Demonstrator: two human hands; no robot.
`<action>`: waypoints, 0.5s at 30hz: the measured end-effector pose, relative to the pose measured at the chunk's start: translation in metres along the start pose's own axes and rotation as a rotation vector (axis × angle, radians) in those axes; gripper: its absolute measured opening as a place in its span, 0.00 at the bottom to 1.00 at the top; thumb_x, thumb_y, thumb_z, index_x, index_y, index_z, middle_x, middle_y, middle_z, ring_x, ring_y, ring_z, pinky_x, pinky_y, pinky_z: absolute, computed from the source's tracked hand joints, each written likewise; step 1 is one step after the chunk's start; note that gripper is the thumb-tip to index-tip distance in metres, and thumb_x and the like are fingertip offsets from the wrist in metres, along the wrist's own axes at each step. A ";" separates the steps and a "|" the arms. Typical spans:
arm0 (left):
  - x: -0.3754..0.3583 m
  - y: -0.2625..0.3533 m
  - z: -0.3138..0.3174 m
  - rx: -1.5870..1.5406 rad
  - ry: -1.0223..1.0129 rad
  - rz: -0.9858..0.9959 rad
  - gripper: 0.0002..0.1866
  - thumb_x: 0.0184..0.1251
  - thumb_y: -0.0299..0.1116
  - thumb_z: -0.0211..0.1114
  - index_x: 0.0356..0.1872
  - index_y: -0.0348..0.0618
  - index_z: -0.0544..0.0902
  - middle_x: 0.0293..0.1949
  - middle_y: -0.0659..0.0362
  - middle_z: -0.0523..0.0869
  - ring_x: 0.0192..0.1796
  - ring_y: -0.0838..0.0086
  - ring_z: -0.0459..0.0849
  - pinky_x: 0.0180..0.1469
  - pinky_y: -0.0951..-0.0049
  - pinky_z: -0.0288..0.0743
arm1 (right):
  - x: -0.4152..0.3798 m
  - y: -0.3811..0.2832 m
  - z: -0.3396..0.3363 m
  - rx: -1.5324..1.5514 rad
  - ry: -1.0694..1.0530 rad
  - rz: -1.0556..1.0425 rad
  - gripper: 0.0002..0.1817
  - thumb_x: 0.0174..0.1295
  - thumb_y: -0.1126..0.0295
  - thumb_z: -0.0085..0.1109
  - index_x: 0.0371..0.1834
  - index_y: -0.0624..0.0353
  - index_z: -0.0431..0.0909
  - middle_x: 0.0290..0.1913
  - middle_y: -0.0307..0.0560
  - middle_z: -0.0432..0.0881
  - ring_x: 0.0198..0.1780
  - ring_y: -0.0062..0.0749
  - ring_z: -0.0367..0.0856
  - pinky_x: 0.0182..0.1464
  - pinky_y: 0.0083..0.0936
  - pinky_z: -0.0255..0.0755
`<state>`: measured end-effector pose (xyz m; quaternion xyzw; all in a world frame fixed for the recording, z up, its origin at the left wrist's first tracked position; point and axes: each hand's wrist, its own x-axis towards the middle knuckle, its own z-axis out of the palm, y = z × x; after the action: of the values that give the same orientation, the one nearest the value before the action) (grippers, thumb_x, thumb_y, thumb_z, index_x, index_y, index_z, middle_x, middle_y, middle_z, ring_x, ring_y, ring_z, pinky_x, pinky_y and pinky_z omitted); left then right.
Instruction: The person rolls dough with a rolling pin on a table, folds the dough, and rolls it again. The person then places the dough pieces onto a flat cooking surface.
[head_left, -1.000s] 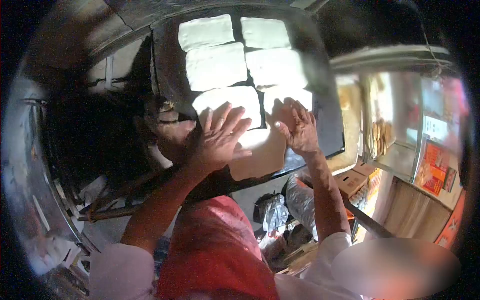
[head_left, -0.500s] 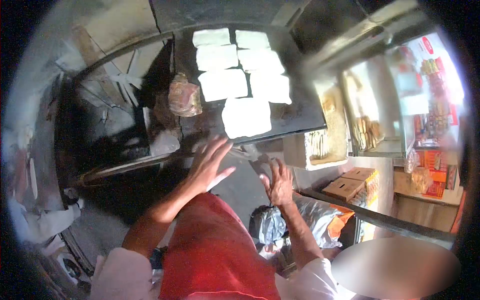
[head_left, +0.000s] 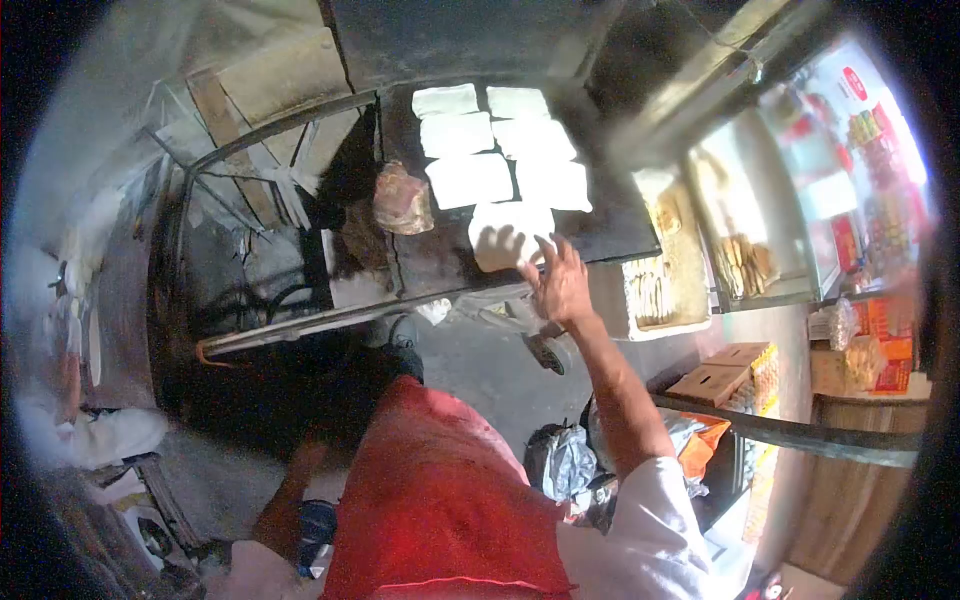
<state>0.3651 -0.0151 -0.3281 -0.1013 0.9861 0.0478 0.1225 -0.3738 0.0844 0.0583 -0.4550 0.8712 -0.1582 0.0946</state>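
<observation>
My right hand (head_left: pixel 562 290) reaches over the front edge of a dark flat griddle (head_left: pixel 620 215). Its fingers are apart, with thumb and fingertips right at the right side of the nearest square white dough sheet (head_left: pixel 500 240). The hand's shadow falls across that sheet. Behind it lie several more white dough sheets (head_left: pixel 468 180) in two columns, bright in the light. Low at my left side, my left hand (head_left: pixel 312 458) is in deep shadow, its fingers too dark to make out. A crumpled reddish-brown bundle (head_left: pixel 402 200) sits left of the sheets.
Right of the griddle stands a pale box (head_left: pixel 690 290) holding stacked flat pieces. Brown cartons (head_left: pixel 715 375) and a dark plastic bag (head_left: pixel 560 460) are lower right. A dark rail (head_left: pixel 800 432) crosses there. The griddle's front metal edge (head_left: pixel 300 332) runs leftward past an open dark frame.
My right hand has moved up and forward to the nearest dough sheet. My left hand has dropped from the griddle's front edge to my side. The view has shifted, and my foot now shows.
</observation>
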 end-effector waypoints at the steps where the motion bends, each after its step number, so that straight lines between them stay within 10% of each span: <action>1: -0.005 -0.002 -0.002 -0.004 -0.009 0.004 0.14 0.65 0.37 0.63 0.45 0.40 0.86 0.48 0.47 0.87 0.54 0.53 0.84 0.67 0.52 0.75 | 0.022 0.003 0.003 -0.028 0.060 -0.025 0.36 0.74 0.40 0.52 0.76 0.53 0.68 0.73 0.63 0.68 0.72 0.57 0.69 0.73 0.54 0.63; 7: -0.028 -0.008 -0.046 -0.733 0.191 -0.072 0.14 0.63 0.38 0.65 0.44 0.41 0.86 0.44 0.48 0.86 0.52 0.52 0.85 0.63 0.53 0.78 | 0.157 0.023 0.024 -0.049 0.089 0.085 0.42 0.74 0.33 0.45 0.80 0.51 0.60 0.75 0.63 0.65 0.76 0.59 0.65 0.73 0.59 0.63; 9: 0.018 -0.033 -0.069 -0.830 -0.557 -0.491 0.15 0.62 0.36 0.66 0.47 0.40 0.85 0.44 0.49 0.88 0.50 0.53 0.87 0.54 0.54 0.83 | 0.174 0.032 0.037 -0.165 0.009 0.138 0.40 0.75 0.34 0.43 0.80 0.51 0.60 0.76 0.63 0.65 0.77 0.58 0.63 0.75 0.61 0.60; 11: 0.054 -0.040 -0.097 -0.393 -0.556 -0.216 0.15 0.66 0.36 0.63 0.47 0.37 0.85 0.45 0.48 0.88 0.50 0.55 0.88 0.51 0.55 0.83 | 0.172 0.051 0.053 -0.212 -0.116 0.068 0.42 0.73 0.31 0.44 0.78 0.52 0.65 0.74 0.59 0.68 0.73 0.57 0.69 0.72 0.56 0.64; 13: 0.088 -0.046 -0.149 -1.550 -0.057 -1.151 0.14 0.65 0.36 0.65 0.46 0.37 0.84 0.40 0.47 0.86 0.47 0.55 0.87 0.51 0.55 0.82 | 0.175 0.033 0.043 -0.312 -0.181 0.122 0.42 0.73 0.31 0.44 0.77 0.52 0.67 0.74 0.56 0.69 0.73 0.53 0.69 0.74 0.56 0.60; 15: 0.102 -0.064 -0.176 -1.200 -0.288 -0.892 0.14 0.66 0.36 0.64 0.46 0.37 0.84 0.41 0.46 0.86 0.49 0.55 0.86 0.53 0.55 0.82 | 0.182 0.028 0.039 -0.320 -0.278 0.251 0.46 0.73 0.27 0.32 0.81 0.51 0.62 0.78 0.56 0.63 0.80 0.52 0.60 0.80 0.62 0.49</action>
<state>0.2415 -0.1177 -0.1886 -0.5323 0.6309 0.5344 0.1817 -0.4863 -0.0582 0.0078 -0.3698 0.9134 0.0590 0.1595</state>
